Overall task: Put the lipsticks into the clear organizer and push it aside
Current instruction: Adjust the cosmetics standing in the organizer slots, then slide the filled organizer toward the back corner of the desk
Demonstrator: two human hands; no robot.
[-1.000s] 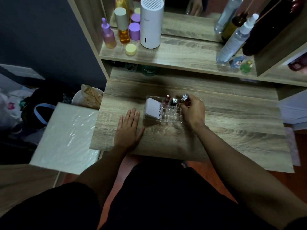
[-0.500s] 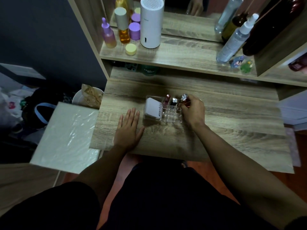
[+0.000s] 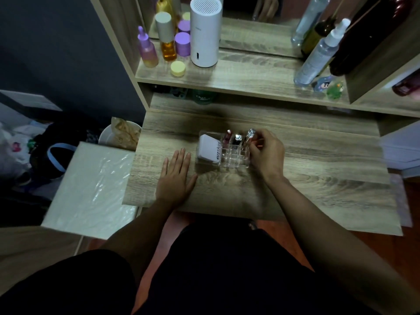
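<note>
The clear organizer [image 3: 229, 159] sits in the middle of the wooden desk [image 3: 318, 178]. A white tube [image 3: 209, 151] lies in its left part. Three lipsticks stand in its back row: a pink one [image 3: 227, 137], a dark one with a silver cap [image 3: 238, 139], and one with a clear faceted cap [image 3: 251, 133]. My right hand [image 3: 268, 153] rests against the organizer's right side, its fingers pinched on the clear-capped lipstick. My left hand [image 3: 176, 178] lies flat on the desk, fingers apart, just left of the organizer and not touching it.
A shelf [image 3: 250, 80] behind the desk carries purple bottles [image 3: 147, 48], a white cylinder [image 3: 205, 32], a yellow lid [image 3: 177, 68] and spray bottles [image 3: 318, 57]. A plastic-wrapped white box [image 3: 91, 189] and a bin [image 3: 120, 137] stand left of the desk.
Almost nothing differs. My right hand stays on the clear-capped lipstick at the organizer's right end; my left hand stays flat on the desk.
</note>
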